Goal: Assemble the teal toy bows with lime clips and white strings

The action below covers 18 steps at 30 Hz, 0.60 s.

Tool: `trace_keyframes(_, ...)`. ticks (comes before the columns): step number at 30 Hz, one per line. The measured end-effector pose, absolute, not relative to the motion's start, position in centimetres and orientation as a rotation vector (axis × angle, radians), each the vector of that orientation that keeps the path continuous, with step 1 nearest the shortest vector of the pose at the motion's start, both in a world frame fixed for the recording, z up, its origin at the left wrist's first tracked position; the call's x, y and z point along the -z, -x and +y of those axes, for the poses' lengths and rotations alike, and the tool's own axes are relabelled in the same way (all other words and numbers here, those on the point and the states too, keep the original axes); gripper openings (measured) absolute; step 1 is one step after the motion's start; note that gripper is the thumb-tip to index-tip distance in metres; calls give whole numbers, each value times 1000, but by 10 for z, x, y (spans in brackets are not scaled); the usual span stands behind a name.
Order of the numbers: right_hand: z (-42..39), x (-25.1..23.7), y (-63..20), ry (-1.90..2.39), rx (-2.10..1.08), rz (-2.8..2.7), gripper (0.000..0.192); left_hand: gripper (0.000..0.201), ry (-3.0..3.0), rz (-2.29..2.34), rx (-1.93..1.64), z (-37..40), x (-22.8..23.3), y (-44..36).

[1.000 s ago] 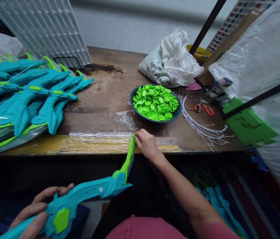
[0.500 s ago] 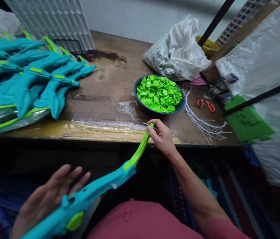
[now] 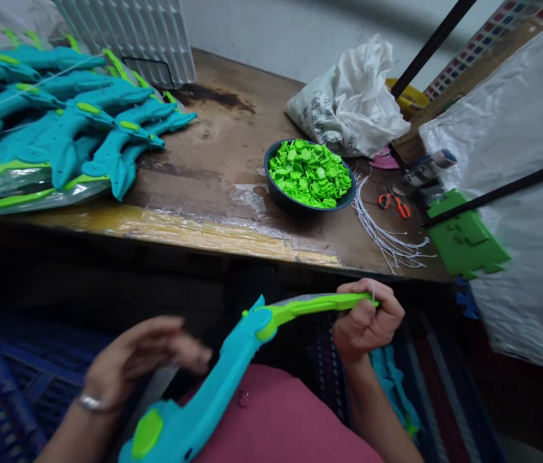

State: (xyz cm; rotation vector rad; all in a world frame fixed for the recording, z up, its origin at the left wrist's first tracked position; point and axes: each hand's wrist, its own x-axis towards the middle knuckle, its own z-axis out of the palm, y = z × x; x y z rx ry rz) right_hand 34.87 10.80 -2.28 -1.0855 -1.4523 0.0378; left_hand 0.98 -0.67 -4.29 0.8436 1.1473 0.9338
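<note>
Plastic toy bow (image 3: 232,376) – likely light, stiff, best gripped mid-body; right hand (image 3: 366,316) fists its green tip, left hand (image 3: 143,354) hovers spread – blurred.

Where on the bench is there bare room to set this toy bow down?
Bare wood lies mid-table, between the stacked teal bows and the bowl of green pieces. Right of the bowl is crowded: white strings, scissors, white bag.

Left hand (image 3: 143,360) motion-blurred, fingers indistinct
</note>
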Motion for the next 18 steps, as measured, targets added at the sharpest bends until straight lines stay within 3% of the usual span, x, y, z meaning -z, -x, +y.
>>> trace_keyframes(5, 91, 40, -363, 1109, 100, -1495, 17, 55, -977, 921, -660, 58, 36, -64)
trace_keyframes(13, 79, 62, -385, 1250, -28, -1338, 16, 95, -1373, 1085, -251, 60, 11, -94)
trace_keyframes(18, 74, 74, -388, 1346, -63, -1277, 19, 82, -1401, 1062, -128, 68, 13, -103)
